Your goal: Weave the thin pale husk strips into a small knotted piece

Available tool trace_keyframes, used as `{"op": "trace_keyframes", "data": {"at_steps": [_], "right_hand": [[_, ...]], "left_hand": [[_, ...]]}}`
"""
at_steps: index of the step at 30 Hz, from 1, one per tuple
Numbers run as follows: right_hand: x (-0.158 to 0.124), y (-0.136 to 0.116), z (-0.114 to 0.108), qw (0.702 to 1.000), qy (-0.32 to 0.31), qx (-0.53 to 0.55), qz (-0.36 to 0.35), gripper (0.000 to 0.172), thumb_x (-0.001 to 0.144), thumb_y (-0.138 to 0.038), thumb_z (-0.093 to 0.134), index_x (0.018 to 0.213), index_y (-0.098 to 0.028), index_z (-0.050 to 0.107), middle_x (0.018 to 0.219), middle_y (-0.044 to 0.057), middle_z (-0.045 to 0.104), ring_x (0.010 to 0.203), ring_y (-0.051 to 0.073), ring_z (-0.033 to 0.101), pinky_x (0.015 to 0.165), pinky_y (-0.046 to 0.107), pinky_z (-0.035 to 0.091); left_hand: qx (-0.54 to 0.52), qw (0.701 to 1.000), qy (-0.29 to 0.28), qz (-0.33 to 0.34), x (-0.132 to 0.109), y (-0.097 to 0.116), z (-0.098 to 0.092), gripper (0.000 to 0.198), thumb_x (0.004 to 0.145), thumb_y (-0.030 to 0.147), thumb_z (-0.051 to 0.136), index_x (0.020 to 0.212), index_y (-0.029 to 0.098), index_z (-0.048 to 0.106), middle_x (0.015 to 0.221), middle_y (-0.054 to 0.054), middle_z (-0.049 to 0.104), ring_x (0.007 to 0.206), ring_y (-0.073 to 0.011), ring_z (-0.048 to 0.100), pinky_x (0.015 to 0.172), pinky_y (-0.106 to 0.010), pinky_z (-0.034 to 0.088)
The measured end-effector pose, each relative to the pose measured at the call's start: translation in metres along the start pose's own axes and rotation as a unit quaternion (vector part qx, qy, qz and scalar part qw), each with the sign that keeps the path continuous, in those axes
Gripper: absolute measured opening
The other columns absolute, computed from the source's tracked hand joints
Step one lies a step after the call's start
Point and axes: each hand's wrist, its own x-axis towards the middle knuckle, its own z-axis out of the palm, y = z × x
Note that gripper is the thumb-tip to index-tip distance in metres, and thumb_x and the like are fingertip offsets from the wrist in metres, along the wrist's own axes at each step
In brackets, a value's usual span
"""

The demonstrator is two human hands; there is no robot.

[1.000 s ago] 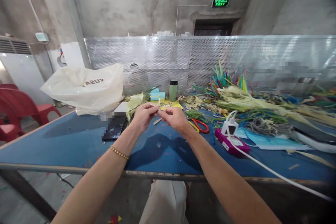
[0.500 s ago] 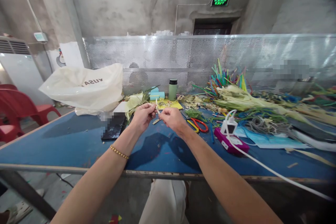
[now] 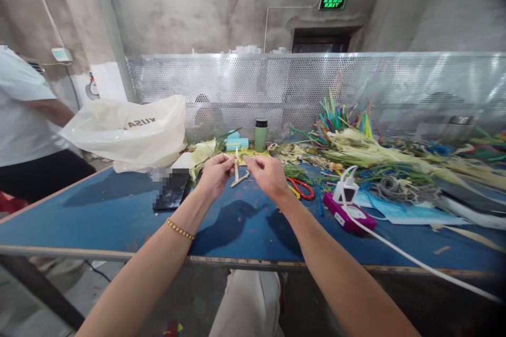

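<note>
My left hand (image 3: 216, 175) is closed in a pinch on a narrow pale strip (image 3: 236, 172), which looks like dried corn husk. The strip stands nearly upright above the blue table, its ends showing above and below the fingertips. To the right of it, a small gap away, is my right hand (image 3: 269, 172), fingers curled and thumb and forefinger close together. Whatever is between those tips, if anything, is too small to make out. Below the hands another pale strip (image 3: 239, 179) lies on the table. Scissors with red and yellow handles (image 3: 303, 188) rest beside my right hand.
A green flask (image 3: 260, 136) stands behind the hands. At left are a white bag (image 3: 130, 129), a black tablet-like device (image 3: 174, 192) and a passing person (image 3: 27, 110). Husks (image 3: 367, 150), cords (image 3: 403, 188) and a purple power block (image 3: 348, 214) with a cable crowd the right.
My right hand has moved right and away from the strip, which stays in my left hand. A person has come into view at the far left.
</note>
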Motion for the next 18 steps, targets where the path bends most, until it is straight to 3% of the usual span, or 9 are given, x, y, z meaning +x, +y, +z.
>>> {"op": "trace_keyframes", "data": {"at_steps": [1, 3, 6, 9, 18], "right_hand": [[0.0028, 0.0027, -0.0024, 0.998, 0.061, -0.023, -0.009, 0.040, 0.085, -0.045, 0.050, 0.059, -0.016, 0.059, 0.053, 0.002, 0.055, 0.054, 0.012, 0.048, 0.054, 0.024, 0.037], [0.0076, 0.0072, -0.0060, 0.995, 0.084, -0.040, -0.026, 0.031, 0.084, -0.039, 0.052, 0.066, -0.016, 0.062, 0.064, 0.004, 0.061, 0.061, 0.013, 0.051, 0.060, 0.024, 0.039], [0.0102, 0.0093, -0.0068, 0.999, -0.011, 0.001, -0.040, 0.022, 0.082, -0.033, 0.054, 0.076, -0.016, 0.067, 0.077, 0.005, 0.068, 0.070, 0.015, 0.057, 0.068, 0.025, 0.043], [0.0078, 0.0065, -0.0043, 0.995, -0.073, 0.048, -0.042, 0.019, 0.081, -0.029, 0.056, 0.078, -0.015, 0.068, 0.076, 0.004, 0.069, 0.068, 0.014, 0.058, 0.066, 0.024, 0.043], [0.0053, 0.0046, -0.0006, 0.999, -0.029, 0.000, -0.019, 0.011, 0.076, -0.022, 0.057, 0.071, -0.015, 0.063, 0.070, 0.004, 0.067, 0.063, 0.014, 0.057, 0.064, 0.025, 0.042]], "left_hand": [[0.008, 1.000, -0.009, 0.004, -0.0004, 0.0000, 0.0005, 0.019, 0.067, 0.020, 0.075, 0.063, 0.012, 0.058, 0.055, 0.002, 0.050, 0.048, -0.0053, 0.042, 0.049, -0.018, 0.034], [0.014, 1.000, -0.025, 0.008, -0.0014, -0.0001, 0.0015, 0.019, 0.067, 0.021, 0.075, 0.064, 0.012, 0.059, 0.055, 0.002, 0.050, 0.048, -0.0054, 0.042, 0.049, -0.019, 0.034], [0.010, 0.999, -0.032, 0.007, -0.0025, -0.0007, 0.0025, 0.021, 0.066, 0.023, 0.076, 0.064, 0.012, 0.059, 0.055, 0.002, 0.050, 0.048, -0.0054, 0.042, 0.049, -0.019, 0.034], [0.009, 0.999, -0.039, 0.000, -0.0034, -0.0011, 0.0034, 0.022, 0.065, 0.024, 0.077, 0.062, 0.012, 0.059, 0.053, 0.002, 0.050, 0.047, -0.0057, 0.042, 0.048, -0.019, 0.034], [0.006, 0.997, -0.047, -0.055, -0.0059, 0.0030, 0.0058, 0.020, 0.069, 0.016, 0.072, 0.058, 0.011, 0.057, 0.053, -0.001, 0.052, 0.045, -0.0056, 0.042, 0.049, -0.021, 0.034]]}}
